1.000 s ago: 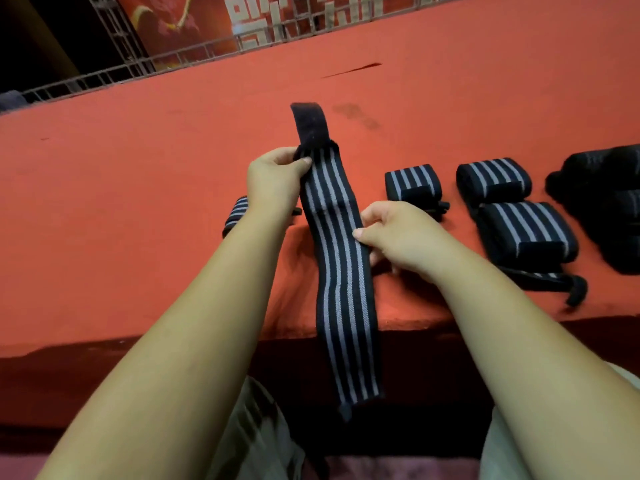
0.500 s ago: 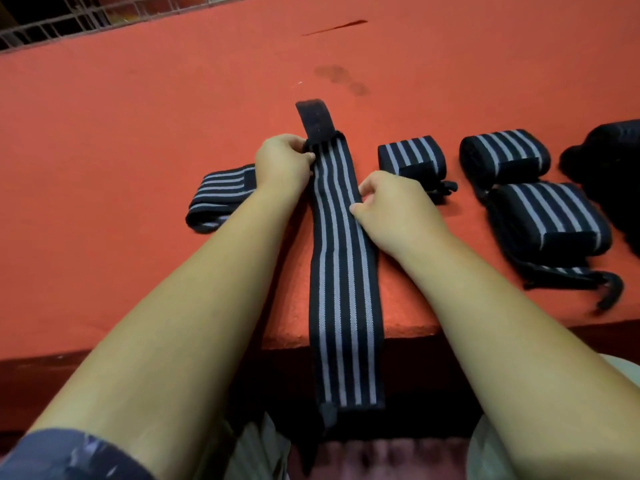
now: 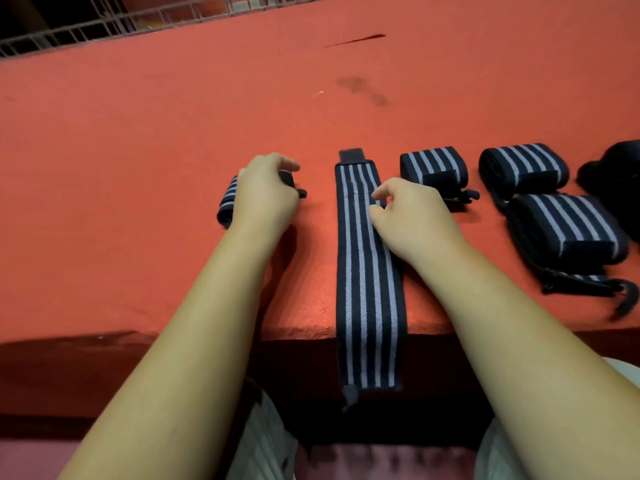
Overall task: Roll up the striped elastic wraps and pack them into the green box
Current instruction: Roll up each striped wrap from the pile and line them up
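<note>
An unrolled black wrap with white stripes (image 3: 363, 271) lies flat on the red platform (image 3: 138, 168), its near end hanging over the front edge. My right hand (image 3: 412, 216) rests on its right side, fingers loosely curled over the fabric. My left hand (image 3: 265, 192) curls over a rolled striped wrap (image 3: 227, 202) to the left of the flat one. To the right lie three rolled wraps: one (image 3: 433, 168) just beyond my right hand, one (image 3: 523, 166) further right, and a larger one (image 3: 568, 230) nearer me with a loose strap. No green box is in view.
A dark bundle (image 3: 616, 181) sits at the far right edge. A metal railing (image 3: 104, 22) runs along the platform's far side. The platform's front edge (image 3: 207, 336) drops to a dark wall above my knees.
My left hand has let go of the flat wrap's top end and moved left onto the rolled wrap. My right hand has stayed on the flat wrap.
</note>
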Demonstrator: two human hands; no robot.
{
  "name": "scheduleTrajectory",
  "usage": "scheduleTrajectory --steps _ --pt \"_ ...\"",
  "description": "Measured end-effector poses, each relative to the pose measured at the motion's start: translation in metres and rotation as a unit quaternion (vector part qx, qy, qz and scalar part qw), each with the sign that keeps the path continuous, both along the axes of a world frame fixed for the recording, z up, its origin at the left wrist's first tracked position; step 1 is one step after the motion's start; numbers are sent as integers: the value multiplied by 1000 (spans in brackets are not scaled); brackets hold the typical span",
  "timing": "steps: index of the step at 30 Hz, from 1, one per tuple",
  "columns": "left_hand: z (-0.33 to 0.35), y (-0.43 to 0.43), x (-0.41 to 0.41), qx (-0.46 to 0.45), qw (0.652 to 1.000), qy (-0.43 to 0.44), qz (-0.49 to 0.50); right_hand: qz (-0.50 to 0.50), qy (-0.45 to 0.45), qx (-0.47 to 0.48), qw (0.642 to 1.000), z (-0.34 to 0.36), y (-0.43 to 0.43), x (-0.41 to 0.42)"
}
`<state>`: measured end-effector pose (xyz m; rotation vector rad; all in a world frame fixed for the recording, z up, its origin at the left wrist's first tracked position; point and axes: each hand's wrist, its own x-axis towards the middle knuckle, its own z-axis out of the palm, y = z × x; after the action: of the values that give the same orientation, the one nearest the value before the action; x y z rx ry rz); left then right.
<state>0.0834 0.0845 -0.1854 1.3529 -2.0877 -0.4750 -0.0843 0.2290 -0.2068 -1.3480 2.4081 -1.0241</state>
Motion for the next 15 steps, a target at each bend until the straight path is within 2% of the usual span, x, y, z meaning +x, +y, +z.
scheduleTrajectory --steps 10,15 --pt "-25 -9 26 -16 995 -92 38 44 -56 -96 993 6 3 19" --pt "-16 -20 29 14 995 -66 69 66 -70 -128 987 6 -2 25"
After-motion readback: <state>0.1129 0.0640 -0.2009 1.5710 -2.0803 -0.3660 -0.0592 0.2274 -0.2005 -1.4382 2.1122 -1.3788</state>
